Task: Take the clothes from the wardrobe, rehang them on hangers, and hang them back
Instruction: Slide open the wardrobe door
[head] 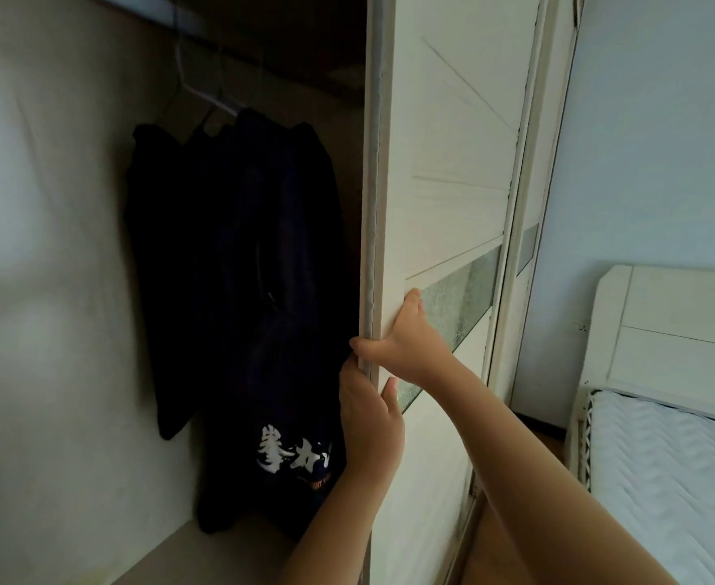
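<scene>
Both arms reach up from the bottom edge to the door (pixel 444 183). The left hand (pixel 370 424) pinches its edge, thumb on the front face and fingers tucked out of sight behind. The right hand (pixel 406 344), just above it, hooks its fingers round the same edge.

The clothes (pixel 229 268), dark and one with white lettering low down, hang inside the wardrobe on hangers (pixel 203 90) from a rail that is barely visible at the top. They are bunched close against the door edge, with the left hand's knuckles just beside the nearest one. None has been taken out yet; this looks like the opening step, gaining access.

The main risk is a pinch. If the door slides towards the second panel (pixel 516 255) behind it, the hidden fingers of either hand could be trapped between the two. If it slides the other way, its edge could catch the nearest garment and drag it off its hanger. A jerky pull could also set the hangers swinging.

Left of the clothes the bay is open as far as the wall (pixel 31 247), and the wardrobe floor (pixel 229 542) shows below the hems. The bed (pixel 663 458), well apart on the right, would probably serve for laying things down.
</scene>
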`<state>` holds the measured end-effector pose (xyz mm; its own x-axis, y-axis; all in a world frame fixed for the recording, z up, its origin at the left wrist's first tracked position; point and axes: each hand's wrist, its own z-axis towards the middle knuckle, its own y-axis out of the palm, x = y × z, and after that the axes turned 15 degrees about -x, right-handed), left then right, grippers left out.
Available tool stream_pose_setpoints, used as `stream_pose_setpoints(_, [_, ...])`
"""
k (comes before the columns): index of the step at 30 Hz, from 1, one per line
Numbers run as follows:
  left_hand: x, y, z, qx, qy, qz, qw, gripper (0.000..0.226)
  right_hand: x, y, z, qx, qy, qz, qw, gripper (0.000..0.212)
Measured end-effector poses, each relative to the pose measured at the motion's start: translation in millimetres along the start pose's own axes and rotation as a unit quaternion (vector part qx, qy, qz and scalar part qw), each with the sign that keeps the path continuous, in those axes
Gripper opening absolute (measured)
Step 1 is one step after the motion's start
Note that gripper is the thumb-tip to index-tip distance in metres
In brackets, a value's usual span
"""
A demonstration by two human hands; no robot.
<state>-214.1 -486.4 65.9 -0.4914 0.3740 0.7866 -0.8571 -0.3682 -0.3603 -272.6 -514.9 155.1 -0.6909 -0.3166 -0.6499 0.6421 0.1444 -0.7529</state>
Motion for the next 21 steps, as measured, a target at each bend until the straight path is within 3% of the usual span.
stream_pose_setpoints(3, [0, 20, 20, -0.016, 0.015, 0.013, 1.000, 0.059, 20, -16, 21, 0.000, 0.002, -0.010, 1.000, 0.116])
stream_pose_setpoints(7, [-3, 45, 41, -0.038, 0.015, 0.036, 0.998, 0.097, 43, -34, 42, 0.008, -0.001, -0.018, 1.000, 0.119])
stream_pose_setpoints(11, [-14, 72, 64, -0.065, -0.001, 0.035, 0.997, 0.112, 62, -48, 61, 0.022, 0.004, -0.015, 1.000, 0.118])
stream_pose_setpoints(21, [-16, 120, 114, -0.130, -0.011, 0.008, 0.991, 0.102, 103, -79, 106, 0.028, 0.036, -0.024, 0.999, 0.120])
